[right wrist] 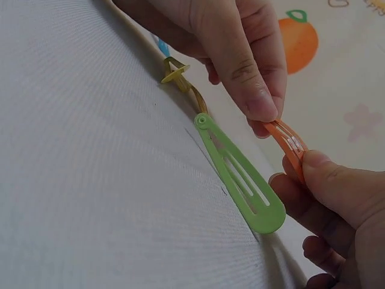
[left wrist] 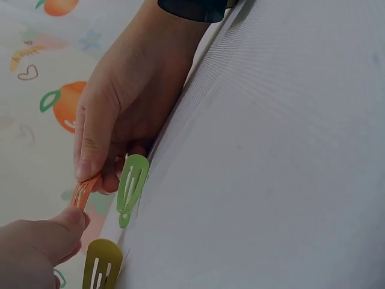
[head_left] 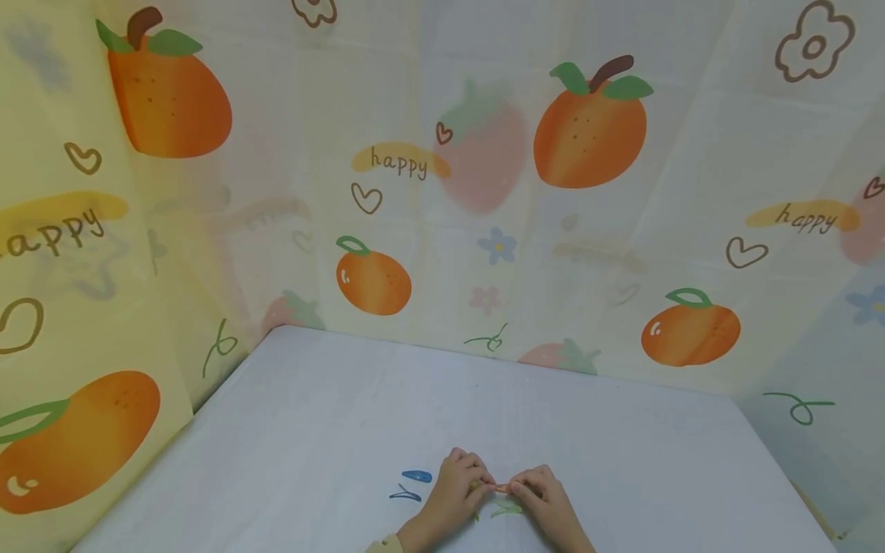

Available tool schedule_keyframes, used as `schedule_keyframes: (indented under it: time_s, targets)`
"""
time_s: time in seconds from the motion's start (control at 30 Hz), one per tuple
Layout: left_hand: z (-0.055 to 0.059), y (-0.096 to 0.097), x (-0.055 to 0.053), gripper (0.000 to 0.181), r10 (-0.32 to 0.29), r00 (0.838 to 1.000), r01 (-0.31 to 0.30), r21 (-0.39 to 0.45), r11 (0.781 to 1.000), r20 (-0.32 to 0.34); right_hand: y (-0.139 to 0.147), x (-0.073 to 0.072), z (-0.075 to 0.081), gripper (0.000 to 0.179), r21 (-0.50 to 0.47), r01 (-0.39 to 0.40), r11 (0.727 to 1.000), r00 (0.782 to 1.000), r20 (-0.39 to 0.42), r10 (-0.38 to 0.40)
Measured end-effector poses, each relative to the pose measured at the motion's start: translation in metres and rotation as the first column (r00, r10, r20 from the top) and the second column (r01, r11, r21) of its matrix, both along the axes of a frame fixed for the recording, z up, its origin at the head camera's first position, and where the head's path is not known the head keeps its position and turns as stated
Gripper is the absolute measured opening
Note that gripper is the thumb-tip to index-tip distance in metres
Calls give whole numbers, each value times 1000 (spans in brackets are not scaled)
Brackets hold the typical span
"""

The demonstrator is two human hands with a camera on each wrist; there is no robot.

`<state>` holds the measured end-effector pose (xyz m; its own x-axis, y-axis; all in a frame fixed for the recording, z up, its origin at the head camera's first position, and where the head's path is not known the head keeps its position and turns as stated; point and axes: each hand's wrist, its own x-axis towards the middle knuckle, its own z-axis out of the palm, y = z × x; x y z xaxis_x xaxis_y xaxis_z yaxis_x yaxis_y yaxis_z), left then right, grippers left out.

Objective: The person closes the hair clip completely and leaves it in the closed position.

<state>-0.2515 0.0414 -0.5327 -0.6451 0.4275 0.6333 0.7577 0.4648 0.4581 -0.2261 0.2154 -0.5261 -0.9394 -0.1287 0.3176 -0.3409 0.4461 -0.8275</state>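
Observation:
Between the hands is an orange snap hair clip, its slotted frame showing in the right wrist view. My left hand pinches one end with thumb and fingers, and my right hand pinches the other. Close below them, a light green snap hair clip stands out from the white surface, its slotted halves spread apart. A yellow snap hair clip is near my left hand in the left wrist view. Fingers partly cover it in the head view.
To the left of my left hand lie a blue hair clip and a second blue clip with its parts spread. The white tabletop reaches back to a fruit-printed curtain, which also runs along the left side.

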Motion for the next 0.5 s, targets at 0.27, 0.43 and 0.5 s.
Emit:
schedule_keyframes:
  time_s: [0.27,0.43,0.5]
  targets:
    - [3,0,0,10,43,996,-44,-2,999,-77,0,-1,1,11,71,10,997,1000,-11,-9]
    - [8,0,1,17,42,991,-41,9,999,-127,0,-2,0,12,107,16,994,1000,12,-18]
    - [8,-1,0,18,46,987,-47,-4,999,-157,-1,-3,-1,12,108,9,994,1000,22,-11]
